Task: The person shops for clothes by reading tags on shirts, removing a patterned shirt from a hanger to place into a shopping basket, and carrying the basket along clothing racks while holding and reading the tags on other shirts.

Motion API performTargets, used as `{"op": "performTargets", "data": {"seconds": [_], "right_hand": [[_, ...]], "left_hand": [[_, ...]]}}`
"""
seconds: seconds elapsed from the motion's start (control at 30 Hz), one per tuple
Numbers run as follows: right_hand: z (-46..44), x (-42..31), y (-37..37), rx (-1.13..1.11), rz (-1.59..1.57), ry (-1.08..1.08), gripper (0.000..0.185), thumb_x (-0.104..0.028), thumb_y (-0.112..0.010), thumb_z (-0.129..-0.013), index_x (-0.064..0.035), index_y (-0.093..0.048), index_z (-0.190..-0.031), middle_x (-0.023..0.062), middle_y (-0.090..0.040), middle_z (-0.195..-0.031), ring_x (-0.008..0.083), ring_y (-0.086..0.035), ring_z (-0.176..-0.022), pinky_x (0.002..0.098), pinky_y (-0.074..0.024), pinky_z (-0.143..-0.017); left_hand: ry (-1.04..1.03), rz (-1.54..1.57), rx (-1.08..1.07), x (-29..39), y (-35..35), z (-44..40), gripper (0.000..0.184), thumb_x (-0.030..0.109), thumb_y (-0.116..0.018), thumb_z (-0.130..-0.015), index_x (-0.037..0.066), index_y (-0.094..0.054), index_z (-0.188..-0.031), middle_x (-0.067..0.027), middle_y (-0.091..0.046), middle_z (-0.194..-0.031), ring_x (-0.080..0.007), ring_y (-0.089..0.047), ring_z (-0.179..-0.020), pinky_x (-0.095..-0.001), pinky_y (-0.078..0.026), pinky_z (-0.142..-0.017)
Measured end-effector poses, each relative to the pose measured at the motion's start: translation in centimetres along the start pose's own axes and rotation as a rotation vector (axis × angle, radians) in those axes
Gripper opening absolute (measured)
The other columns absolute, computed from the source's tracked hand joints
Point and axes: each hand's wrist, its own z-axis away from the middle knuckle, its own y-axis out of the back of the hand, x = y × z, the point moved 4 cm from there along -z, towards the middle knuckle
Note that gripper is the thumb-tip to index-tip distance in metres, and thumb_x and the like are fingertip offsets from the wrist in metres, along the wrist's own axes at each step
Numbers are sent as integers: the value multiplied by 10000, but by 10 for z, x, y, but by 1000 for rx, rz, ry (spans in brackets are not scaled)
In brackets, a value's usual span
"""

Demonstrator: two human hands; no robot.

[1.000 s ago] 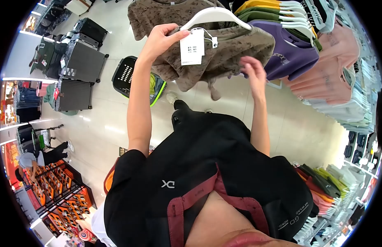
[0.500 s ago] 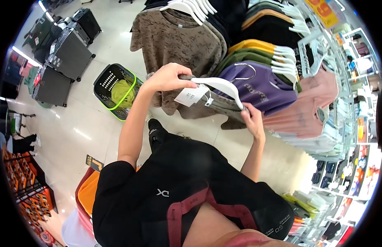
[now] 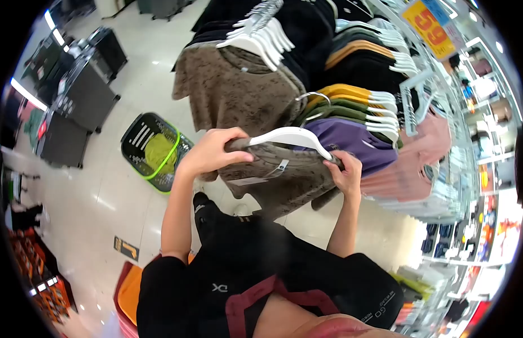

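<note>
A mottled brown T-shirt [image 3: 295, 188] hangs from a white hanger [image 3: 289, 135] in front of my body. My left hand [image 3: 216, 152] is closed on one shoulder of the shirt, thumb on top near the hanger's end. On the other shoulder, my right hand [image 3: 346, 172] pinches the cloth at the hanger's opposite end. A small neck label [image 3: 283, 165] shows inside the collar, and a white paper tag [image 3: 247, 181] lies against the shirt, seen nearly edge-on. Just beyond the hanger is a purple T-shirt [image 3: 351, 143] on the rack.
More brown T-shirts [image 3: 233, 84] hang on the rack ahead, beside yellow and green ones. Pink shirts [image 3: 408, 169] hang to the right. On the floor at left stands a black shopping basket [image 3: 139, 143] holding a green item [image 3: 160, 153]. Grey suitcases [image 3: 87, 84] stand farther left.
Both hands have lowered the shirt and hanger toward my body. The shirt's front now faces up more, and the paper tag has tipped from facing me to nearly edge-on.
</note>
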Motion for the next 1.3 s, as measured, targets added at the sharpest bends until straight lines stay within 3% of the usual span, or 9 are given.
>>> {"op": "performTargets", "data": {"seconds": [0.1, 0.17, 0.4, 0.53, 0.67, 0.8, 0.93, 1.03, 1.3], "right_hand": [[-22, -15, 14, 65, 65, 75, 218, -74, -799, -680, -45, -674, -856, 93, -629, -709, 244, -599, -597, 316, -463, -563], [-35, -30, 23, 155, 95, 150, 222, -60, -794, -670, -39, -670, -853, 87, -590, -669, 244, -566, -560, 310, -435, -522], [-68, -43, -1, 228, 134, 164, 228, -62, -783, -718, -19, -660, -905, 95, -574, -665, 233, -536, -552, 302, -424, -535], [-84, -53, -11, 314, 204, 168, 213, -93, -774, -751, -14, -660, -912, 99, -594, -691, 228, -554, -580, 293, -442, -564], [-114, -68, -21, 351, 230, 216, 202, -88, -765, -770, -1, -659, -918, 105, -610, -713, 227, -565, -596, 282, -449, -583], [-134, -78, -29, 392, 252, 218, 208, -68, -766, -774, 4, -661, -938, 100, -623, -730, 204, -581, -618, 256, -456, -607], [-143, -80, -41, 420, 238, 195, 204, -71, -763, -785, 5, -663, -945, 89, -631, -741, 186, -582, -628, 252, -459, -614], [-146, -85, -47, 441, 261, 180, 192, -64, -753, -792, 6, -662, -946, 92, -637, -753, 189, -587, -638, 257, -465, -623], [-127, -80, -56, 480, 223, 31, 187, -72, -753, -796, 3, -663, -941, 87, -622, -739, 182, -554, -636, 258, -452, -635]], "left_hand": [[15, -38, 27, 7, 23, -2, 379, 320, -763, -779, 16, -658, -979, -134, -678, -873, -296, -644, -794, -342, -489, -722], [-49, 0, 65, 10, 38, -7, 311, 201, -772, -771, -9, -652, -967, -102, -664, -856, -221, -613, -748, -308, -481, -691], [-233, 5, 149, -6, 99, -30, 261, 183, -754, -806, -27, -643, -915, -94, -647, -821, -204, -591, -703, -294, -454, -640], [-146, 74, 157, -37, 131, -29, 216, 135, -736, -818, -32, -639, -915, -63, -626, -822, -140, -549, -735, -269, -437, -668], [-158, 144, 208, -68, 162, -30, 187, 128, -675, -870, -21, -633, -975, -34, -616, -872, -122, -540, -797, -255, -428, -726], [-116, 211, 309, -89, 180, -31, 238, 177, -658, -905, 6, -615, -1065, 6, -565, -814, -77, -480, -751, -231, -416, -686], [26, 288, 267, -110, 196, -31, 227, 202, -633, -927, 9, -611, -1044, 26, -547, -782, -63, -447, -733, -227, -403, -663], [-168, 279, 339, -113, 199, -39, 208, 207, -625, -935, 11, -598, -1000, 36, -518, -764, -57, -419, -705, -222, -376, -622], [-157, 338, 238, -128, 202, -60, 218, 227, -621, -946, 18, -566, -920, 31, -479, -735, -58, -398, -691, -226, -355, -597]]}}
